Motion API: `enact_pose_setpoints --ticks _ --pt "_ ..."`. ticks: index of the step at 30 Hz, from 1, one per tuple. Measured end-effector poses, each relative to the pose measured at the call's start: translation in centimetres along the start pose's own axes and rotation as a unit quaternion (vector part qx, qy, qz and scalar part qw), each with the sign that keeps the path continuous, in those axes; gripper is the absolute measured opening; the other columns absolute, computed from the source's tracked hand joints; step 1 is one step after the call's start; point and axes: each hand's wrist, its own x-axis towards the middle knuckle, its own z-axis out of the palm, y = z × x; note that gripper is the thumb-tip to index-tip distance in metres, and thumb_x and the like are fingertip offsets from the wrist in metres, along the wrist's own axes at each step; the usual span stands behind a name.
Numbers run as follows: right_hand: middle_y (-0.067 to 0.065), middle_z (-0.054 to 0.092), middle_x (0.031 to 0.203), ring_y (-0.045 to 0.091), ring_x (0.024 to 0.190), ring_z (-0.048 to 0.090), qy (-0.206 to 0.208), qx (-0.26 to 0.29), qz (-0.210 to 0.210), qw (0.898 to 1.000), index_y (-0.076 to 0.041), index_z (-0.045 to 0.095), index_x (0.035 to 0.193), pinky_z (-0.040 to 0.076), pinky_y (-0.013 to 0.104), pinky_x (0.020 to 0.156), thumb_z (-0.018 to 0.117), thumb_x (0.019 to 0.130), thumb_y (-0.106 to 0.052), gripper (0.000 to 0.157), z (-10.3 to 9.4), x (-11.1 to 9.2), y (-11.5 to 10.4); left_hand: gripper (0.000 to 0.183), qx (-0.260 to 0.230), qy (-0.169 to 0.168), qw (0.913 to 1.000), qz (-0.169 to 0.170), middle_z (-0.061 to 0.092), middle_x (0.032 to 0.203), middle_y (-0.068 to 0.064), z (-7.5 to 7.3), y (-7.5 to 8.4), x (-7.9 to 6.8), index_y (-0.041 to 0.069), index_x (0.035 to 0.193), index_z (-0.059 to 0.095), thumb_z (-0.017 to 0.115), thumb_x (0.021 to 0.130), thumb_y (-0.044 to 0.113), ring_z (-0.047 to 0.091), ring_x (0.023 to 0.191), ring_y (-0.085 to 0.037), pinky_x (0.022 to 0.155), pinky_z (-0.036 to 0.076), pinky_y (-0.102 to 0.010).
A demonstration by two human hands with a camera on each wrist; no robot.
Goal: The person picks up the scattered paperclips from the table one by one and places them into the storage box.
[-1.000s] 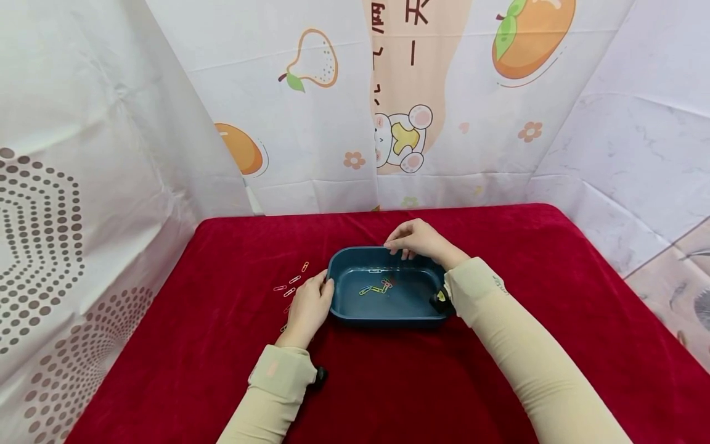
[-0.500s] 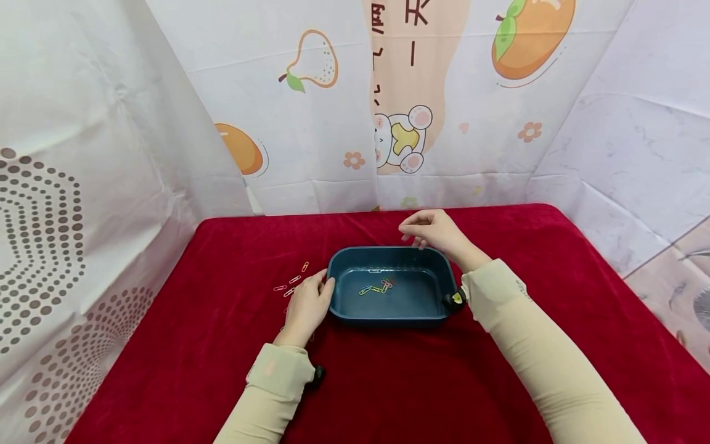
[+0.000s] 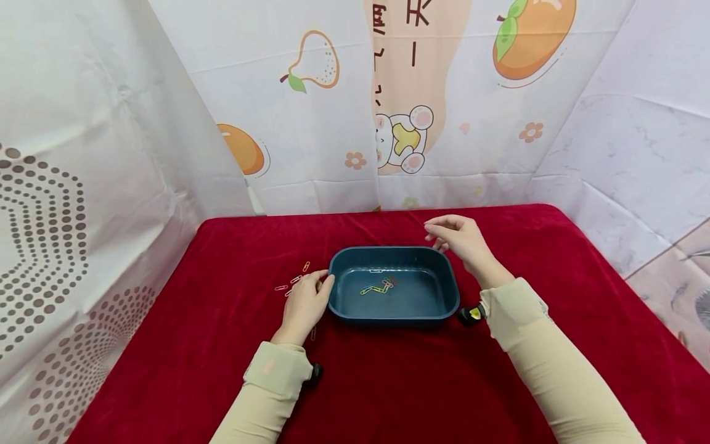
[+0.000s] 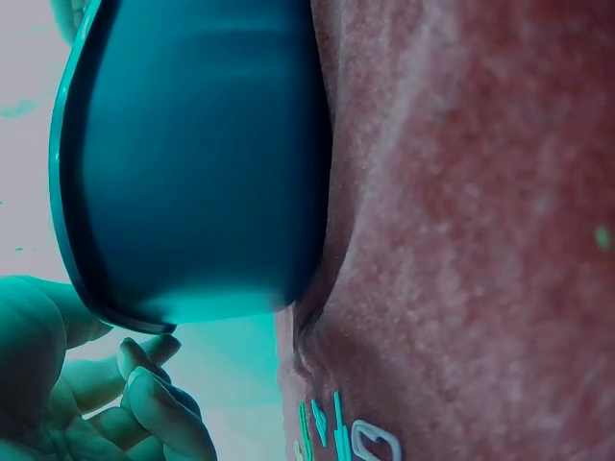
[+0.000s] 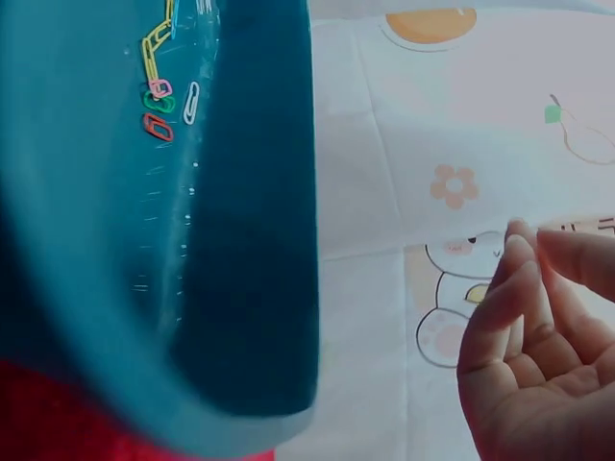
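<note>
A dark teal plastic bin stands on the red cloth, with several coloured paper clips in a line on its floor. A white paper clip lies apart from them by the far wall. My left hand is at the bin's left end, thumb and index finger right at the rim; in the left wrist view its other fingers are curled in. Off the bin's far right corner, my right hand hangs loosely curled, thumb and fingertips close together, nothing visible between them.
Several loose paper clips lie on the red cloth left of the bin, partly hidden by the left hand. White printed curtains hang behind and at both sides of the table.
My right hand has moved from over the bin's far rim to the right, beyond its far corner. The left hand shifts only slightly at the rim; the bin stays put.
</note>
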Motion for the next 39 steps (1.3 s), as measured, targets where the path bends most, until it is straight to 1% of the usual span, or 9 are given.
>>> enact_pose_setpoints --ticks 2,8,16,18,23,25,34,36,39 --pt "-0.009 0.069 0.078 0.017 0.069 0.067 0.01 0.016 0.003 1.0 0.003 0.062 0.123 0.058 0.027 0.07 0.065 0.096 -0.031 0.043 -0.2 -0.4 0.4 0.04 0.001 0.001 1.0 -0.001 0.054 0.077 -0.004 -0.1 0.0 0.0 0.008 0.129 0.066 0.058 0.099 0.033 0.049 0.069 -0.017 0.06 0.038 -0.028" --pt "-0.01 0.067 0.078 0.013 0.067 0.064 0.04 0.034 0.02 0.998 -0.004 0.064 0.12 0.057 0.025 0.069 0.065 0.096 -0.033 0.038 -0.7 -1.5 1.6 0.038 0.006 0.004 1.0 -0.002 0.055 0.077 -0.003 -0.4 -0.1 0.1 0.01 0.126 0.067 0.057 0.099 0.034 0.05 0.073 -0.017 0.06 0.04 -0.028" --pt "-0.01 0.061 0.085 0.008 0.067 0.055 0.064 0.011 0.051 0.997 -0.003 0.057 0.135 0.053 0.024 0.071 0.062 0.097 -0.037 0.051 -1.0 -2.6 3.6 0.034 0.017 0.01 0.9998 -0.006 0.058 0.086 -0.004 -1.4 -0.2 0.2 0.013 0.121 0.07 0.056 0.099 0.034 0.052 0.077 -0.017 0.062 0.041 -0.028" --pt "-0.006 0.061 0.092 0.009 0.069 0.055 0.066 0.001 0.064 0.996 -0.004 0.054 0.138 0.053 0.024 0.073 0.061 0.098 -0.038 0.053 -1.0 -3.0 4.0 0.033 0.023 0.011 0.9996 -0.006 0.059 0.088 -0.004 -1.8 -0.2 0.2 0.013 0.119 0.071 0.056 0.099 0.034 0.053 0.079 -0.018 0.064 0.042 -0.028" --pt "0.003 0.057 0.104 0.01 0.076 0.055 0.064 -0.015 0.088 0.994 -0.003 0.049 0.143 0.051 0.022 0.074 0.059 0.098 -0.038 0.058 -0.9 -3.5 5.4 0.031 0.042 0.016 0.999 0.006 0.062 0.093 -0.004 -2.9 0.0 -0.1 0.014 0.116 0.071 0.056 0.099 0.034 0.056 0.084 -0.019 0.071 0.047 -0.033" --pt "0.002 0.056 0.102 0.01 0.077 0.055 0.059 -0.016 0.095 0.994 -0.002 0.047 0.144 0.051 0.021 0.073 0.059 0.099 -0.038 0.059 -0.8 -3.6 6.0 0.029 0.047 0.019 0.9986 0.014 0.063 0.095 -0.004 -3.3 0.1 -0.3 0.014 0.115 0.072 0.056 0.098 0.033 0.057 0.084 -0.019 0.073 0.047 -0.033" --pt "-0.004 0.05 0.084 0.007 0.071 0.048 0.028 -0.024 0.112 0.993 -0.002 0.045 0.145 0.045 0.02 0.067 0.058 0.099 -0.035 0.058 -0.2 -4.1 7.4 0.025 0.071 0.02 0.9964 0.042 0.066 0.098 -0.006 -5.4 -0.2 -0.3 0.012 0.113 0.071 0.061 0.097 0.028 0.056 0.076 -0.018 0.064 0.044 -0.028" --pt "-0.004 0.052 0.086 0.008 0.073 0.048 0.027 -0.028 0.111 0.993 -0.001 0.045 0.145 0.045 0.02 0.067 0.058 0.099 -0.036 0.059 -0.1 -4.2 7.6 0.025 0.079 0.02 0.9954 0.049 0.066 0.097 -0.007 -5.8 -0.5 -0.1 0.011 0.113 0.071 0.062 0.096 0.027 0.055 0.074 -0.018 0.063 0.044 -0.028" --pt "-0.002 0.056 0.096 0.009 0.082 0.05 0.027 -0.034 0.107 0.993 -0.001 0.045 0.146 0.045 0.018 0.07 0.057 0.1 -0.036 0.059 0.0 -4.3 7.7 0.024 0.096 0.019 0.9934 0.059 0.066 0.096 -0.007 -6.2 -1.0 0.3 0.01 0.113 0.071 0.063 0.096 0.025 0.055 0.072 -0.018 0.062 0.045 -0.029"
